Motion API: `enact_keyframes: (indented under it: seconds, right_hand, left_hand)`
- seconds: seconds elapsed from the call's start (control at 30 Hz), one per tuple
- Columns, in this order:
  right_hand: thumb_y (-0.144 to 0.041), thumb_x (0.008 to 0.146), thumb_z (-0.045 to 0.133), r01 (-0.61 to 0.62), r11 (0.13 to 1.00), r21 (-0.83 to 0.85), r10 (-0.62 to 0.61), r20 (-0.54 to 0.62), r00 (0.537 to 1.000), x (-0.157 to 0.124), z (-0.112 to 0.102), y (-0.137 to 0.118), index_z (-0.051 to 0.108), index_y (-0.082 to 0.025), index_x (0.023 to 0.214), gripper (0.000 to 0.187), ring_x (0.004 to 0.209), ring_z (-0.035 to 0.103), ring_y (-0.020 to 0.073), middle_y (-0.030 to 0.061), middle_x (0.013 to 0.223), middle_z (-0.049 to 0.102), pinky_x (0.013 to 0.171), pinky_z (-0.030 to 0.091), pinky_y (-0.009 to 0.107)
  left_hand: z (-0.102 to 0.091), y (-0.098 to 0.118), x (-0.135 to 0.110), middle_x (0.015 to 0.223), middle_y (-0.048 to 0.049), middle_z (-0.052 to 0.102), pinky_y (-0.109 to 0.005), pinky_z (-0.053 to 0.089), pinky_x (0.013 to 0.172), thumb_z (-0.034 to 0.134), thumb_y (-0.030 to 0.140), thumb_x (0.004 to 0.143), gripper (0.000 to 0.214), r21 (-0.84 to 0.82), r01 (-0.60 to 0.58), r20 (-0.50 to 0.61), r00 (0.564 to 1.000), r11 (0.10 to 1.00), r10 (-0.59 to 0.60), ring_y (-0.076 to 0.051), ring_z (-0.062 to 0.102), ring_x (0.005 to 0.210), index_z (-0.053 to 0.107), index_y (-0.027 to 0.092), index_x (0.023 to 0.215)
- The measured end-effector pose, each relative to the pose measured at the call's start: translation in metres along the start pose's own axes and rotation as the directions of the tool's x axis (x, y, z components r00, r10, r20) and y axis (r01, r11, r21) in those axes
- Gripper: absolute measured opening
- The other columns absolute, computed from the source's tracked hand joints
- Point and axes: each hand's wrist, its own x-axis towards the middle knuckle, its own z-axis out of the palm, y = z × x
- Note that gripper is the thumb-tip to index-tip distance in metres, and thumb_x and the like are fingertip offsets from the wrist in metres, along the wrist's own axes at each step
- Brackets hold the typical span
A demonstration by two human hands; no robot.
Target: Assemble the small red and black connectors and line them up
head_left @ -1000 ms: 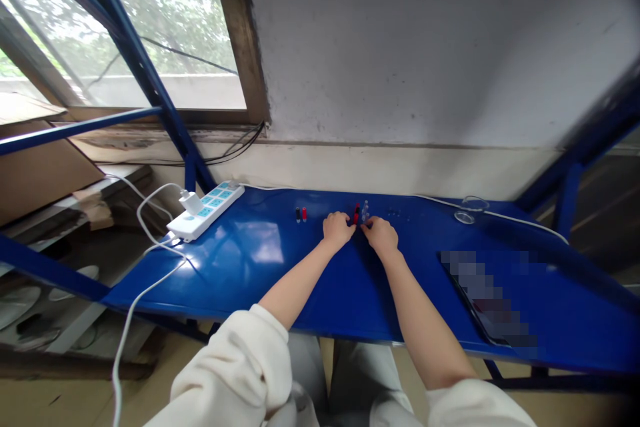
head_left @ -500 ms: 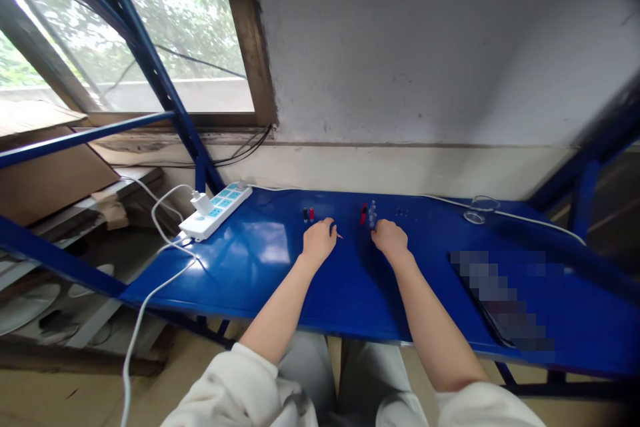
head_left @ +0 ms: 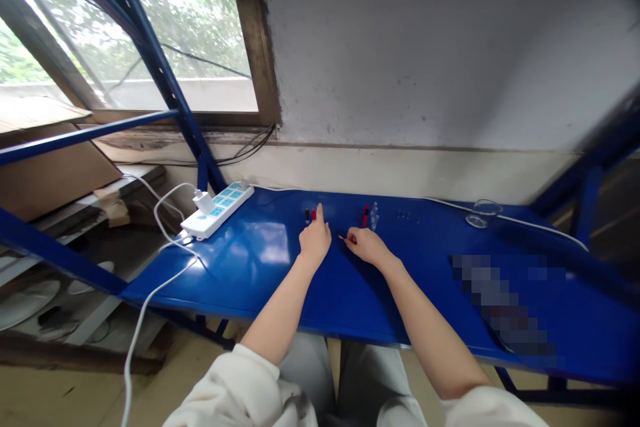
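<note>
My left hand (head_left: 315, 241) rests on the blue metal shelf (head_left: 260, 260). Its index finger is stretched out beside a small black piece and a red piece (head_left: 311, 215), and the other fingers are curled with nothing in them. My right hand (head_left: 367, 246) lies just to the right. Its fingertips pinch a thin short pin (head_left: 341, 237) that points left towards my left hand. Behind the right hand stands a small cluster of red, dark and clear pieces (head_left: 370, 216).
A white power strip (head_left: 218, 209) with a plugged charger and white cable lies at the shelf's left rear. Tiny dark bits (head_left: 403, 215) and clear glass rings (head_left: 477, 219) sit further right. A flat dark device (head_left: 500, 300) lies at right. Blue frame struts cross the window at left.
The thin pin passed from my left hand to my right, which moved left from the clear pieces. My left index finger has stretched out towards the black and red pieces.
</note>
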Motion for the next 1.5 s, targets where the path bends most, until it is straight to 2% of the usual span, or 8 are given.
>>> enact_keyframes:
  seconds: [0.2, 0.4, 0.53, 0.63, 0.73, 0.9, 1.23, 1.5]
  right_hand:
    - [-0.024, 0.078, 0.047, 0.021, 1.000, -0.015, -0.021, -0.010, 1.000, 0.000, 0.000, 0.000, 0.050, -0.018, 0.072, 0.009, 0.052, 0.047, 0.0099, 0.0016, 0.062, 0.056, 0.046, 0.024, 0.020]
    - [-0.024, 0.079, 0.046, 0.032, 0.999, -0.024, -0.032, 0.011, 0.999, -0.001, 0.000, 0.000, 0.049, -0.018, 0.071, 0.011, 0.052, 0.047, 0.0097, 0.0019, 0.062, 0.055, 0.046, 0.023, 0.020]
    - [-0.027, 0.081, 0.044, 0.020, 1.000, -0.015, -0.020, -0.009, 1.000, -0.001, 0.000, -0.004, 0.049, -0.018, 0.072, 0.014, 0.051, 0.046, 0.0100, 0.0017, 0.061, 0.055, 0.047, 0.024, 0.021]
    - [-0.031, 0.085, 0.037, -0.028, 0.998, 0.054, 0.034, -0.112, 0.993, -0.001, -0.002, -0.011, 0.048, -0.018, 0.080, 0.018, 0.053, 0.049, 0.0110, 0.0024, 0.066, 0.057, 0.049, 0.026, 0.021]
    - [-0.040, 0.089, 0.024, -0.076, 0.969, 0.235, 0.127, -0.209, 0.970, -0.002, -0.005, -0.016, 0.047, -0.019, 0.081, 0.032, 0.055, 0.051, 0.0125, 0.0025, 0.065, 0.057, 0.052, 0.030, 0.021]
    - [-0.053, 0.086, 0.012, -0.026, 0.888, 0.460, 0.201, -0.334, 0.921, -0.003, -0.008, -0.018, 0.041, -0.021, 0.065, 0.049, 0.055, 0.050, 0.0135, 0.0017, 0.059, 0.052, 0.057, 0.036, 0.023]
    - [-0.052, 0.085, 0.023, 0.076, 0.834, 0.546, 0.158, -0.368, 0.916, -0.003, -0.009, -0.019, 0.042, -0.020, 0.066, 0.042, 0.052, 0.045, 0.0103, -0.0017, 0.056, 0.048, 0.056, 0.036, 0.021]
    - [-0.041, 0.085, 0.032, 0.151, 0.844, 0.515, 0.060, -0.370, 0.927, -0.001, -0.010, -0.014, 0.047, -0.019, 0.096, 0.029, 0.061, 0.052, 0.0114, 0.0022, 0.076, 0.056, 0.060, 0.041, 0.023]
  left_hand:
    - [0.002, -0.009, 0.007, 0.088, -0.0142, 0.063, -0.033, 0.044, 0.067, 0.038, 0.028, 0.083, 0.063, 0.040, 0.067, 0.006, 0.998, 0.997, -0.067, -0.025, 0.061, 0.075, 0.009, 0.016, 0.138]
    - [0.005, -0.016, 0.013, 0.098, -0.0136, 0.060, -0.031, 0.044, 0.066, 0.033, 0.026, 0.085, 0.038, -0.029, 0.034, -0.061, 0.998, 0.999, -0.035, -0.023, 0.061, 0.076, 0.041, 0.019, 0.122]
    - [0.007, -0.017, 0.016, 0.085, -0.0068, 0.062, -0.027, 0.043, 0.067, 0.036, 0.020, 0.084, 0.022, -0.279, -0.021, -0.098, 0.995, 0.960, -0.006, -0.017, 0.060, 0.074, 0.054, 0.020, 0.097]
    - [0.012, -0.012, 0.017, 0.069, -0.0012, 0.059, -0.022, 0.042, 0.060, 0.040, 0.020, 0.082, 0.016, -0.617, -0.069, -0.087, 0.996, 0.784, 0.019, -0.011, 0.056, 0.059, 0.052, 0.018, 0.091]
    - [0.015, -0.003, 0.014, 0.066, 0.0015, 0.054, -0.018, 0.037, 0.044, 0.042, 0.025, 0.082, 0.016, -0.877, -0.040, -0.014, 0.998, 0.479, 0.057, -0.005, 0.045, 0.041, 0.049, 0.016, 0.092]
    - [0.009, 0.008, 0.009, 0.065, 0.0023, 0.052, -0.016, 0.034, 0.040, 0.048, 0.032, 0.079, 0.021, -0.975, 0.036, 0.061, 0.992, 0.218, 0.109, -0.003, 0.043, 0.037, 0.048, 0.015, 0.092]
    - [0.002, 0.007, 0.007, 0.066, 0.0029, 0.052, -0.016, 0.032, 0.038, 0.051, 0.031, 0.077, 0.023, -0.987, 0.059, 0.076, 0.991, 0.147, 0.107, -0.002, 0.043, 0.037, 0.050, 0.015, 0.092]
    - [0.003, 0.005, 0.010, 0.064, 0.0031, 0.051, -0.016, 0.030, 0.037, 0.052, 0.035, 0.076, 0.027, -0.985, 0.031, 0.037, 0.999, 0.173, 0.032, -0.002, 0.043, 0.036, 0.051, 0.014, 0.091]
